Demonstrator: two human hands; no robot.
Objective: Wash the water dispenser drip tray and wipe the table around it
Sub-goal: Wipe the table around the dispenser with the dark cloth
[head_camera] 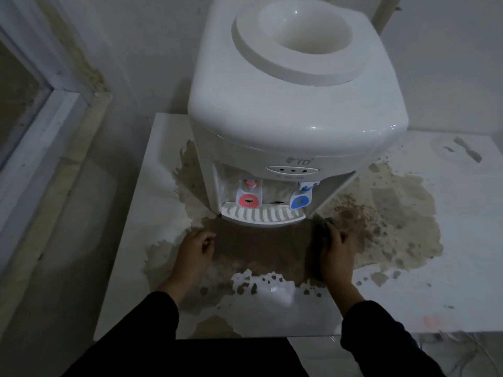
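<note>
The drip tray sits in the dispenser above the brown-stained table; hand grips unclear.
</note>
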